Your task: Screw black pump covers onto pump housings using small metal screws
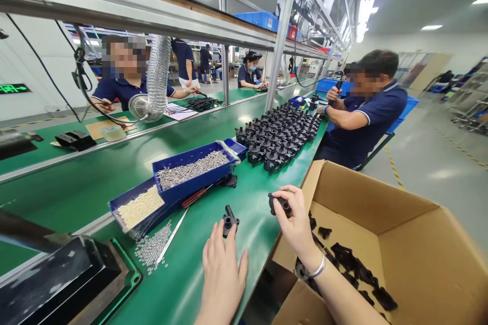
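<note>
On the green bench, my left hand lies palm down with its fingers stretched out and thumb apart. Its fingertips touch a black plastic pump cover with a spout on top, which rests on the surface. My right hand is raised at the bench edge, above the carton flap, and pinches a round black pump part between thumb and fingers. Part of that piece is hidden by the fingers. A further black part sits beside the blue bin.
A cardboard box with black parts stands right. Blue bins hold screws and pale small pieces. Loose washers, tweezers and a red-handled screwdriver lie left. Rows of black pumps stand ahead, near a seated co-worker.
</note>
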### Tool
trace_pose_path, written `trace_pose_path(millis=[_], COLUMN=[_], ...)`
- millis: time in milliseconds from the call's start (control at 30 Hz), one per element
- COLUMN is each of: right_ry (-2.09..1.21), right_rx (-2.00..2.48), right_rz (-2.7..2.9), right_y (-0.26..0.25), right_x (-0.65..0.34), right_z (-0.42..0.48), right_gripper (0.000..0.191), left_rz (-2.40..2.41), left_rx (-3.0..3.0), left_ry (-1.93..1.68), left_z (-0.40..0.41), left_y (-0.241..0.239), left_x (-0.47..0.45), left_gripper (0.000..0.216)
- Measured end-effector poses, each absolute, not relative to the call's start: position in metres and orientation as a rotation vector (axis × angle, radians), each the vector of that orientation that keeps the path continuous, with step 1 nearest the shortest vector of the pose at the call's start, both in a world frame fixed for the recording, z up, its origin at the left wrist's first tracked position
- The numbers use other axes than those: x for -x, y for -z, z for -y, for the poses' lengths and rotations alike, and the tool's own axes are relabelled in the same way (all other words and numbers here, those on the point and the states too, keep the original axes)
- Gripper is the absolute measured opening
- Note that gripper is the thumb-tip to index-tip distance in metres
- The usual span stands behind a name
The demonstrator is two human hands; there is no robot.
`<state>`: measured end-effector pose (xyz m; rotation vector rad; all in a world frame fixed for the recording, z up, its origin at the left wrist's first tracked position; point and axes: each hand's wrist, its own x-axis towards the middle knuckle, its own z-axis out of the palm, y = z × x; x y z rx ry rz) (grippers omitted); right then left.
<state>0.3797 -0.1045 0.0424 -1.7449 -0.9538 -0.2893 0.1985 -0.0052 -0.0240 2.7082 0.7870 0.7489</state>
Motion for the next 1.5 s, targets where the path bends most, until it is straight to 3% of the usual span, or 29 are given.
trace_pose_path(millis=[167,533,633,833,933,1300,1500], right_ry=[0.301,0.184,-0.002,-0.685,-0.811,-0.596,-0.055], right_rx=[1.725,1.696,1.644,1.212,1.117,1.346,1.586], right_rz=[0.949,1.031,1.130,1.267,1.290,1.480,1.097], right_y=[-0.040,-0.028,-0.027,-0.035,-0.044,-0.041,-0.041], right_x=[-0.381,-0.374,-0.374,-0.367,-0.361,-0.355,-0.374], right_z=[0.103,0.099,0.102,0.113,0.116,0.116,0.097], right_gripper=[0.015,0.014,0.014,0.025,0.027,0.029,0.009], left_rz=[-0.796,-0.825,-0.795,-0.611,-0.568,-0.551,-0.648], left_rx=[-2.554,-2.423,-2.398,-2.288,-2.286,-2.311,-2.408], left_ry=[-0.778,-0.747,-0.790,-1.129,-1.205,-1.224,-1.144], left_z=[-0.004,-0.017,-0.018,-0.016,-0.017,-0.020,-0.021], left_y=[0.020,0.014,0.016,0.021,0.021,0.021,0.020], left_x=[-0.201,-0.224,-0.224,-0.217,-0.214,-0.212,-0.218], left_gripper=[0.026,0.049,0.052,0.067,0.070,0.070,0.059])
